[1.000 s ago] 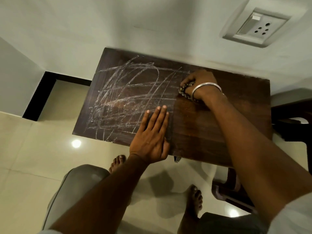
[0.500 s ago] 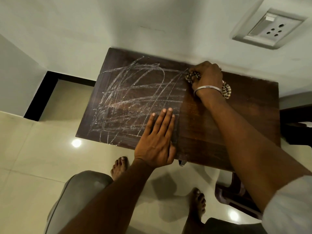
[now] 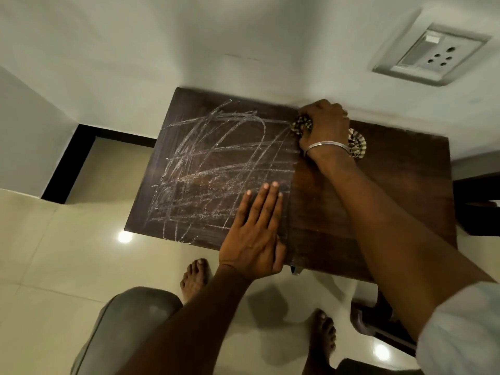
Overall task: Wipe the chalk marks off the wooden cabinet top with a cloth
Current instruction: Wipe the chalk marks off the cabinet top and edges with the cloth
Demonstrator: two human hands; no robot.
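Far left of the left grip, a black skirting strip (image 3: 67,163) runs along the foot of the wall. Below it is pale tiled floor (image 3: 54,266), where a round light reflection (image 3: 124,236) shines just off the near left corner of the bench.

The dark wooden bench (image 3: 392,185) stands against the wall. White chalk marks (image 3: 216,169) criss-cross its left and middle part, from near the left edge across to both grips.

The left grip (image 3: 254,234) lies flat over the near edge of the bench, released. Its fingers are straight and close together and point away from the person, with the fingertips on the right-hand fringe of the chalk. Below this grip, off the bench, a grey-clad knee (image 3: 130,315) and a bare foot (image 3: 194,277) show over the floor. To its right the wood is plain and dark.

The right grip (image 3: 324,125) sits at the far edge of the bench, close to the wall, up and to the right of the left grip. It is clenched round a bunched, patterned cloth (image 3: 301,125) that rests on the wood where the chalk lines end. One part of the cloth pokes out left of the knuckles and another shows just right of the wrist. A silver bangle (image 3: 324,145) circles that wrist.

Above and right of the right grip, a white switch-and-socket plate (image 3: 430,55) is set in the wall. A second bare foot (image 3: 322,336) stands on the floor below the right forearm.
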